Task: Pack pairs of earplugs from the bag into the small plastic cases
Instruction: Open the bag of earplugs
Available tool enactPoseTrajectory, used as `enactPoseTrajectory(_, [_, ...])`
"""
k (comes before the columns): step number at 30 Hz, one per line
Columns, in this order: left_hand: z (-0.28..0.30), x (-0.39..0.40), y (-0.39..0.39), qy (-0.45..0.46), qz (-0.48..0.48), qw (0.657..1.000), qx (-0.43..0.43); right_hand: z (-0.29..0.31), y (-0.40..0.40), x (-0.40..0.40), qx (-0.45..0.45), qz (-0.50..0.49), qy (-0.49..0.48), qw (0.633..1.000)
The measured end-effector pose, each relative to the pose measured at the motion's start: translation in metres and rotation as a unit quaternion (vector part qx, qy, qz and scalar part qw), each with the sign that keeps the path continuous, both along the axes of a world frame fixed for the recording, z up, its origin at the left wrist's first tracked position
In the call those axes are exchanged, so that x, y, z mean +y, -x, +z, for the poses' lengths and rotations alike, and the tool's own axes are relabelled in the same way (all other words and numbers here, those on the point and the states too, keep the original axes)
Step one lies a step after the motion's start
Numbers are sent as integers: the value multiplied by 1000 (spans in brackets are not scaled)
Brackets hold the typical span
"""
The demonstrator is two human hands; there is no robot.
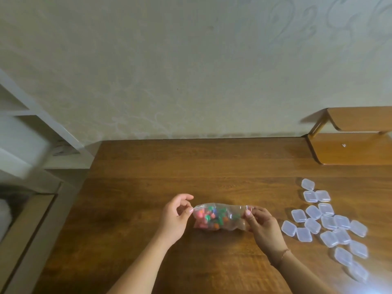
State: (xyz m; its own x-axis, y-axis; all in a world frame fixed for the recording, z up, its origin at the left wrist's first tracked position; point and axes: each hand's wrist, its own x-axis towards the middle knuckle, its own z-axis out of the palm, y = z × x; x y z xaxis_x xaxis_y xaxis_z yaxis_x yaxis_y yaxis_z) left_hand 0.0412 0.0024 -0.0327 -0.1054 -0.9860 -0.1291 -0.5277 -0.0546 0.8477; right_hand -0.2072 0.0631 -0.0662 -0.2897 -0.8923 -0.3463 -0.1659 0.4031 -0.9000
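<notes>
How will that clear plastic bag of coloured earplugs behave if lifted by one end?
The clear plastic bag of coloured earplugs looks thin and crumpled, so it would likely sag. The loose earplugs would probably slide toward the low end. It seems light: left hand and right hand hold it by pinches.

— What sort of place is this?
— A home, it seems: patterned wallpaper, a wooden table against it, a small wooden shelf, white shelving.

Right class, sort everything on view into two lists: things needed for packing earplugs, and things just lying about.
Needed: bag of earplugs, held by left hand and right hand; small plastic cases.
Lying about: wooden shelf, white shelving, table.
</notes>
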Motion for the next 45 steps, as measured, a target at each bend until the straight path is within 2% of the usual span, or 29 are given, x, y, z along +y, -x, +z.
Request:
enactPoseTrajectory(3, [-2, 3, 1, 29, -7, 999, 22, 0, 1, 2, 12, -1, 9, 1000])
enactPoseTrajectory(14, [-10, -3, -2, -7, 14, 999, 52, 8, 1, 7, -8, 37, -19, 999])
enactPoseTrajectory(19, [-19, 5, 5, -99, -21, 995, 17, 0, 5, 16, 1, 23, 11, 1000])
enactPoseTrajectory(24, [-37, 25, 6, -130, -83, 986, -67, -10, 9, 23, 25, 84, -38, 995])
enactPoseTrajectory(27, [-40, 26, 13, -106, -74, 987, -99, -10, 4, 19, 91, 80, -32, 992])
enactPoseTrajectory(29, [-44, 21, 15, -105, -34, 991, -81, -11, 2, 14, 118, 56, -18, 991])
enactPoseTrajectory(33, [-53, 14, 12, -87, 15, 994, -66, -13, 2, 12, 124, 57, -45, 990])
enactPoseTrajectory(36, [-55, 17, 18, -4, 48, 994, -94, -13, 2, 8, 107, 14, -59, 992])
enactPoseTrajectory(38, [-58, 21, 23, 62, 23, 992, -107, -9, -2, 4, 83, -19, -58, 995])
enactPoseTrajectory(41, [-62, 25, 30, 69, -45, 983, -166, -6, -6, 0, 65, -42, -44, 996])
enactPoseTrajectory(45, [-73, 20, 28, 99, -18, 985, -139, -10, -3, 0, 75, -25, -39, 996])
